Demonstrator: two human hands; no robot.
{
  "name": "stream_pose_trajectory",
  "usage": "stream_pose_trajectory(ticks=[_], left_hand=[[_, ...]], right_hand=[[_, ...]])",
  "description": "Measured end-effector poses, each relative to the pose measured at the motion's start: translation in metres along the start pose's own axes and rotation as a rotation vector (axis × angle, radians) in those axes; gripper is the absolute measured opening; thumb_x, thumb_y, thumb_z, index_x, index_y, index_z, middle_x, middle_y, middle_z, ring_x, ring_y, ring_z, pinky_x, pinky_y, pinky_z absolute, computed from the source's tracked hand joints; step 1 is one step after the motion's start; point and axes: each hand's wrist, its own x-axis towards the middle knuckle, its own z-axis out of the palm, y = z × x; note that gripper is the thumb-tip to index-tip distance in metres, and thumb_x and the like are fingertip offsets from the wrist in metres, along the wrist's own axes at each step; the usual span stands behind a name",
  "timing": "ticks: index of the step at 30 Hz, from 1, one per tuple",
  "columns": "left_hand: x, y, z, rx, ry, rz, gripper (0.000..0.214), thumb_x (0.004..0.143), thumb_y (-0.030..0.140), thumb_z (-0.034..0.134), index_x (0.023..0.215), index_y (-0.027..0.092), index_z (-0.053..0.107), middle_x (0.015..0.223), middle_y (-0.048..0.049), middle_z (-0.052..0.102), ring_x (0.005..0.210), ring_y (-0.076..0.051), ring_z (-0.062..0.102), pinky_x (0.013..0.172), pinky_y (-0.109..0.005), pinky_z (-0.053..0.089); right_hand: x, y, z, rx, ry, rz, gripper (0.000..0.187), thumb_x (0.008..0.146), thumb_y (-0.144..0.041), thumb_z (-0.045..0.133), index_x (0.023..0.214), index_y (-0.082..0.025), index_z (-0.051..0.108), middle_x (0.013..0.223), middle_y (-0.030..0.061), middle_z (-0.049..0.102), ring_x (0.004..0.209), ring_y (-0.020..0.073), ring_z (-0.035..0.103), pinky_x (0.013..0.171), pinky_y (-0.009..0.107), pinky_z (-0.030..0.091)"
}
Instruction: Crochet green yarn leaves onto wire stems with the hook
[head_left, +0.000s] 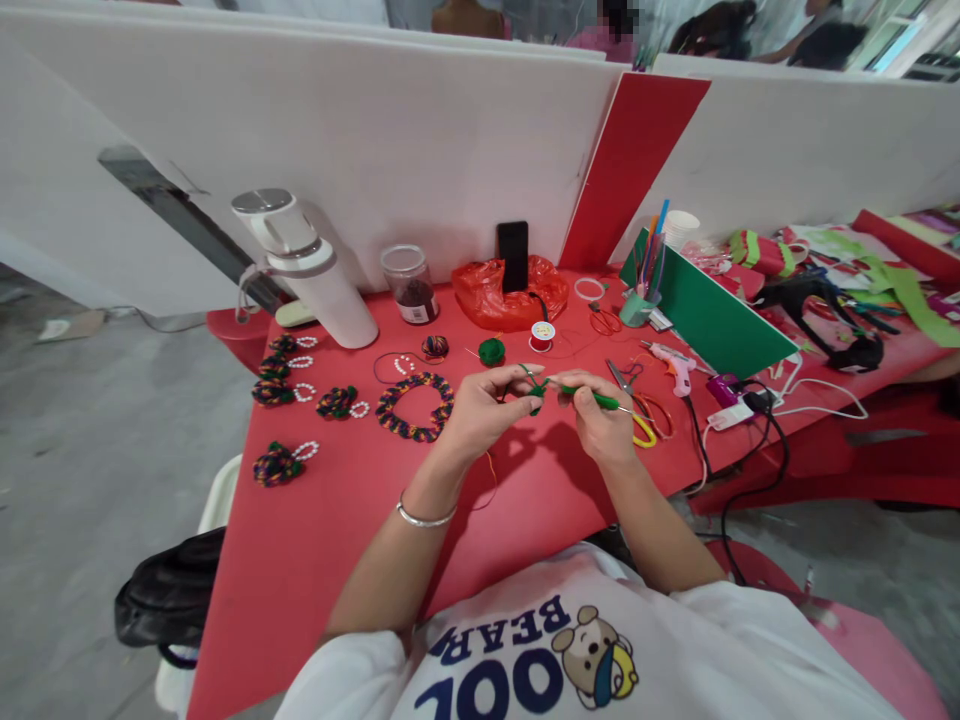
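My left hand (484,410) is closed in a pinch on a small green yarn piece (534,388) held above the red table (337,520). My right hand (600,420) is closed round a green-handled crochet hook (596,398) whose tip points left into that yarn. A thin green strand runs back toward a green yarn ball (492,351) behind my hands. A silver bangle (424,517) sits on my left wrist.
A multicoloured yarn ring (415,405) and several small yarn flowers with bead loops (279,465) lie at the left. A white bottle (311,270), jar (409,283), phone on a red bag (512,257), scissors (637,405), glue gun (675,368) and cables (750,430) surround my hands.
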Motion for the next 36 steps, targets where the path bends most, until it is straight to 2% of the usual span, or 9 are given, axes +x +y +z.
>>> stream_pose_trajectory(ticks=[7, 12, 18, 25, 29, 36], left_hand=[[-0.001, 0.002, 0.002, -0.003, 0.015, -0.046, 0.053, 0.062, 0.014, 0.086, 0.115, 0.014, 0.079, 0.073, 0.0013, 0.063, 0.068, -0.01, 0.059, 0.066, -0.025, 0.052], [-0.001, 0.002, 0.002, 0.004, 0.003, -0.048, 0.055, 0.061, 0.013, 0.086, 0.116, 0.015, 0.079, 0.073, 0.0019, 0.063, 0.067, -0.01, 0.058, 0.066, -0.024, 0.052], [0.0, -0.002, 0.0, -0.024, -0.03, -0.058, 0.056, 0.062, 0.015, 0.088, 0.117, 0.015, 0.078, 0.077, 0.0006, 0.064, 0.071, -0.011, 0.061, 0.069, -0.026, 0.054], [0.0, -0.003, -0.001, 0.007, -0.034, -0.058, 0.053, 0.063, 0.015, 0.086, 0.115, 0.015, 0.078, 0.077, 0.0003, 0.065, 0.069, -0.011, 0.06, 0.068, -0.025, 0.053], [0.001, -0.004, -0.001, 0.021, -0.042, -0.077, 0.052, 0.063, 0.016, 0.085, 0.115, 0.015, 0.078, 0.073, 0.001, 0.064, 0.065, -0.01, 0.059, 0.065, -0.025, 0.051], [0.002, -0.01, -0.004, -0.007, -0.072, -0.141, 0.042, 0.06, 0.018, 0.088, 0.101, 0.014, 0.081, 0.075, -0.0009, 0.065, 0.069, -0.011, 0.057, 0.064, -0.024, 0.048]], right_hand=[[-0.002, -0.002, -0.001, 0.008, -0.039, -0.039, 0.02, 0.091, -0.05, 0.073, 0.096, -0.032, 0.08, 0.1, 0.0038, 0.08, 0.091, 0.0224, 0.071, 0.071, 0.036, 0.055], [-0.003, -0.001, -0.001, -0.011, -0.03, -0.027, 0.022, 0.091, -0.051, 0.071, 0.097, -0.032, 0.081, 0.101, 0.0043, 0.08, 0.089, 0.0225, 0.071, 0.07, 0.036, 0.054], [-0.004, 0.001, 0.0, 0.039, -0.039, -0.061, 0.014, 0.095, -0.041, 0.07, 0.1, -0.034, 0.08, 0.102, 0.0021, 0.08, 0.089, 0.0199, 0.071, 0.071, 0.034, 0.053], [-0.004, 0.009, -0.004, -0.028, -0.017, -0.07, 0.022, 0.094, -0.049, 0.068, 0.099, -0.031, 0.079, 0.1, 0.0034, 0.079, 0.087, 0.0209, 0.072, 0.068, 0.034, 0.055], [-0.004, 0.005, -0.004, -0.071, -0.025, -0.152, 0.018, 0.096, -0.044, 0.067, 0.101, -0.032, 0.079, 0.102, 0.004, 0.08, 0.096, 0.023, 0.073, 0.076, 0.038, 0.058], [0.001, -0.009, -0.008, -0.263, -0.086, -0.377, 0.017, 0.095, -0.033, 0.071, 0.109, -0.036, 0.079, 0.112, 0.0032, 0.079, 0.103, 0.0234, 0.072, 0.094, 0.045, 0.057]])
